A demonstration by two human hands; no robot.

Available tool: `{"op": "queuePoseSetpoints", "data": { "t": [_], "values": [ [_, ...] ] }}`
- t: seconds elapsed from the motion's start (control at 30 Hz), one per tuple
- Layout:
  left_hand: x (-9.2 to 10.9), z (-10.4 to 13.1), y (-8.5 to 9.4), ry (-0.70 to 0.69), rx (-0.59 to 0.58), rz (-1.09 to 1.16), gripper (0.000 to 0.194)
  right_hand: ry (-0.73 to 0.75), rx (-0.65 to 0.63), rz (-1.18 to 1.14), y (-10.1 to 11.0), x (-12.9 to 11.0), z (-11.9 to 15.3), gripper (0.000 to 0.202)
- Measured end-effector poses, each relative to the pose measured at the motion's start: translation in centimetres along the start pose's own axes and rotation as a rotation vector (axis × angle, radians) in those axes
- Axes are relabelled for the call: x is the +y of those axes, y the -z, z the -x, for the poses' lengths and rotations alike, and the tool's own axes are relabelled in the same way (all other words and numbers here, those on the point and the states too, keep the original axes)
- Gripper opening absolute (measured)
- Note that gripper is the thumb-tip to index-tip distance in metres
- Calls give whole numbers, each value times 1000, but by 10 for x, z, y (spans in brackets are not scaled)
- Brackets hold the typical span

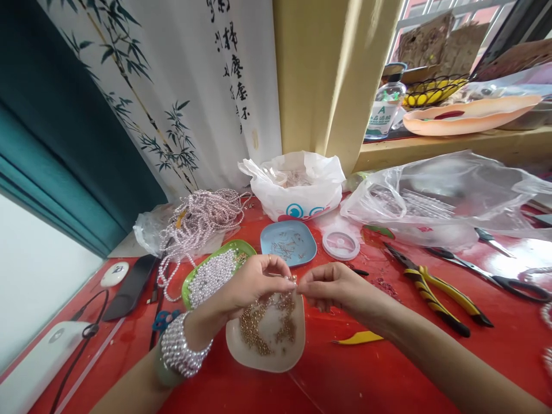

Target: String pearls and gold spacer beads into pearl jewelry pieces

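Observation:
My left hand (263,279) is closed in a pinch over the white dish (287,361) of gold beads (254,330). Between its fingertips is something tiny and shiny, too small to name. Close beside it, my right hand (328,284) also pinches, its fingertips nearly meeting the left ones. What the right fingers hold is hidden. Behind my left hand lies a green dish (186,293) of pearly beads (213,276). Just beyond both hands, a blue dish (288,225) holds small metal pieces. Strands of pearly beads (207,213) are heaped at the back left.
Yellow-black pliers (440,293), scissors (487,276) and yellow tweezers (360,338) lie at the right. White and clear plastic bags (297,195) stand at the back. A phone-like dark object (131,287), a white power bank (56,356) and a cable lie left.

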State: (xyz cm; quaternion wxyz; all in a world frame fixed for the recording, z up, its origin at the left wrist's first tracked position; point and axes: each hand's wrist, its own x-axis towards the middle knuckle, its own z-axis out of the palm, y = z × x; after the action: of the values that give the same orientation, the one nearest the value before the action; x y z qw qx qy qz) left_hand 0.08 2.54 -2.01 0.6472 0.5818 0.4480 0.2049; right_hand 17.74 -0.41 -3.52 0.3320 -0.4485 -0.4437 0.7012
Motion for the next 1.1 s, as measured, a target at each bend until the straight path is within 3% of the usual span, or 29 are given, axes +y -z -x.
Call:
{"op": "queuePoseSetpoints", "data": {
  "t": [0.2, 0.63, 0.8, 0.97, 1.1],
  "values": [
    [-3, -3, -2, 6, 55, -18, 20, 72, 111, 153, -6, -1, 1, 10],
    [-7, -5, -2, -7, 5, 39, 17, 29, 150, 140, -7, 3, -4, 8],
    [-3, -4, 1, -12, 0, 62, 16, -2, 88, 58, -3, 3, -4, 10],
    [0, -2, 2, -21, -14, 101, 15, -93, -86, -220, 3, 3, -2, 18],
    [2, 1, 2, -30, -34, 163, 15, -142, -188, -228, 5, 4, -1, 18]
  ]
}}
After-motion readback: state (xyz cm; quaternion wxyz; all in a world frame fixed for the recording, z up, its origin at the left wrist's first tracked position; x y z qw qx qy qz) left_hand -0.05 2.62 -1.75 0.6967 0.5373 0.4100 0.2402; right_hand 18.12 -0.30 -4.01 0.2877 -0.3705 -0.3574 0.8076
